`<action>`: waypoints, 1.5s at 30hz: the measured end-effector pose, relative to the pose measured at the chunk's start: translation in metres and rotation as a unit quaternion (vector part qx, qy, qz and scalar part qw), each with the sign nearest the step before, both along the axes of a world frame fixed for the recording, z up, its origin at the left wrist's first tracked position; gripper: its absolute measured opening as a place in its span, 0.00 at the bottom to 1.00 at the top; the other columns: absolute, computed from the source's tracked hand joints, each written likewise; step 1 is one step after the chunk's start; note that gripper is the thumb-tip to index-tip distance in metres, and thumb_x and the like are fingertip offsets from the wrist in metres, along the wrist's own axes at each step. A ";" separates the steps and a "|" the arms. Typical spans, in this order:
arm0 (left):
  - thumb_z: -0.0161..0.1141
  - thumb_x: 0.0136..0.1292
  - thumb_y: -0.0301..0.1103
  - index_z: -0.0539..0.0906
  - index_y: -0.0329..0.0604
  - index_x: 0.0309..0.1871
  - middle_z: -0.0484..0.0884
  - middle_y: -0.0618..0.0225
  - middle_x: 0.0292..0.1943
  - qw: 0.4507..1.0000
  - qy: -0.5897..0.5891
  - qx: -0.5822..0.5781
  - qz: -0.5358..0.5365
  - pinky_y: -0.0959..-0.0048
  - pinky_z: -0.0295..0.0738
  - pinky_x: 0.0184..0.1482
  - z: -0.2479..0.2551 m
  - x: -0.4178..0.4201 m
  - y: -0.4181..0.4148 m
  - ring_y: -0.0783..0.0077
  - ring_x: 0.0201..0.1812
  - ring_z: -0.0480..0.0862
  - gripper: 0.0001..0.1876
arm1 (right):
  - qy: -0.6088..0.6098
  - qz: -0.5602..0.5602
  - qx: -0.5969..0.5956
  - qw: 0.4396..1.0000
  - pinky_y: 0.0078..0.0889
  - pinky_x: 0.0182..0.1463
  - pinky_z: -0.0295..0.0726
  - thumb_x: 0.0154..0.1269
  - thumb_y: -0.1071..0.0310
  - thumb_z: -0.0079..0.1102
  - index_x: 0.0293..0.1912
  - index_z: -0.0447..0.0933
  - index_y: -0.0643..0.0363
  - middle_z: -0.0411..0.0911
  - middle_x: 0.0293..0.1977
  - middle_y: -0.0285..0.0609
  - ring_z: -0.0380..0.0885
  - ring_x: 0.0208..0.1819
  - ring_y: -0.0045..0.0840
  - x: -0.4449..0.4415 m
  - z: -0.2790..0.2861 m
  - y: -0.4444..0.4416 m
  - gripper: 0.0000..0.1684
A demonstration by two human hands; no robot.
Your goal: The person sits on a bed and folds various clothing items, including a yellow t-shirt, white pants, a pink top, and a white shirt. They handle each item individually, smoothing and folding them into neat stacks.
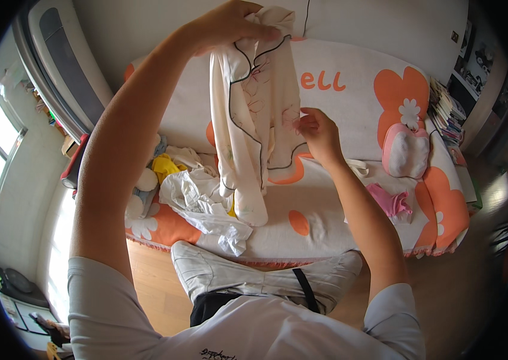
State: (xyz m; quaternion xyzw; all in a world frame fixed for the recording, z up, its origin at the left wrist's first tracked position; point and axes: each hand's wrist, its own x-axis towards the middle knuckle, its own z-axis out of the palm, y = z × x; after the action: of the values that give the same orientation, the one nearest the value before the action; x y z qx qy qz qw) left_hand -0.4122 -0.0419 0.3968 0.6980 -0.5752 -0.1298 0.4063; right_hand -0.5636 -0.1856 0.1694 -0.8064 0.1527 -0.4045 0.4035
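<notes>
My left hand [240,27] is raised high and grips a cream pajama top [276,94] at its collar. The top hangs down with dark piping along its edges and a thin pink floral print. One long sleeve [247,198] reaches down over the sofa seat. Lower on the right, my right hand [321,135] has its fingertips curled at the side edge of the top. Part of the garment's collar is hidden behind my left fingers.
A sofa with a white and orange floral cover [326,216] stands before me. Crumpled white cloth [191,193] and a yellow cloth [164,166] lie left; a pink cloth [391,200] and a pink-grey cushion [407,150] are right. Books [447,112] are stacked beyond the armrest.
</notes>
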 end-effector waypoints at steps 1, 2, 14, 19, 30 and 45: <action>0.70 0.55 0.38 0.78 0.34 0.54 0.84 0.59 0.40 1.000 0.004 -0.006 -0.009 0.72 0.83 0.39 -0.001 0.003 0.000 0.71 0.37 0.84 0.26 | 0.032 0.024 0.052 0.998 0.24 0.41 0.77 0.61 0.68 0.65 0.51 0.75 0.65 0.81 0.37 0.42 0.80 0.36 0.23 0.000 -0.001 -0.003 0.20; 0.70 0.55 0.38 0.78 0.34 0.54 0.84 0.59 0.40 1.000 0.009 -0.012 -0.018 0.72 0.83 0.39 -0.002 0.008 0.000 0.71 0.36 0.84 0.26 | 0.038 0.050 0.065 0.996 0.22 0.40 0.76 0.61 0.70 0.64 0.47 0.76 0.66 0.81 0.32 0.40 0.79 0.32 0.20 0.001 -0.006 -0.010 0.16; 0.68 0.57 0.36 0.80 0.34 0.51 0.83 0.61 0.37 0.994 -0.026 -0.050 0.089 0.72 0.80 0.34 -0.015 0.037 -0.012 0.71 0.33 0.83 0.21 | -0.086 -0.047 -0.008 0.995 0.21 0.39 0.74 0.67 0.67 0.58 0.42 0.72 0.61 0.77 0.27 0.40 0.76 0.33 0.19 -0.058 0.015 -0.050 0.09; 0.56 0.63 0.37 0.81 0.43 0.47 0.83 0.60 0.42 0.767 -0.618 0.140 0.099 0.61 0.78 0.39 -0.014 0.062 -0.069 0.58 0.38 0.82 0.12 | -0.087 -0.058 -0.269 0.957 0.31 0.42 0.75 0.66 0.78 0.51 0.57 0.70 0.57 0.75 0.37 0.49 0.77 0.37 0.33 -0.065 0.016 0.015 0.20; 0.61 0.50 0.31 0.81 0.34 0.40 0.82 0.40 0.39 0.927 -0.142 -0.252 0.238 0.57 0.78 0.46 0.004 -0.018 -0.083 0.43 0.46 0.82 0.14 | 0.077 -0.068 -0.296 0.950 0.40 0.42 0.78 0.53 0.80 0.53 0.42 0.81 0.61 0.77 0.34 0.49 0.78 0.39 0.40 -0.028 -0.017 0.051 0.15; 0.60 0.55 0.35 0.80 0.34 0.42 0.82 0.43 0.41 0.942 -0.138 -0.193 0.239 0.56 0.75 0.52 -0.006 -0.054 -0.108 0.45 0.48 0.81 0.15 | 0.245 -0.135 -0.191 0.941 0.42 0.33 0.78 0.57 0.36 0.60 0.27 0.77 0.65 0.79 0.26 0.51 0.80 0.29 0.42 -0.008 0.009 0.097 0.35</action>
State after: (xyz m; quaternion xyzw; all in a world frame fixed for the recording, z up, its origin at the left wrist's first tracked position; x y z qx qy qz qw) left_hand -0.4665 -0.1499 0.3909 0.7340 -0.4562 0.1820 0.4690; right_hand -0.5716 -0.0890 0.1783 -0.9140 0.2742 -0.2671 0.1341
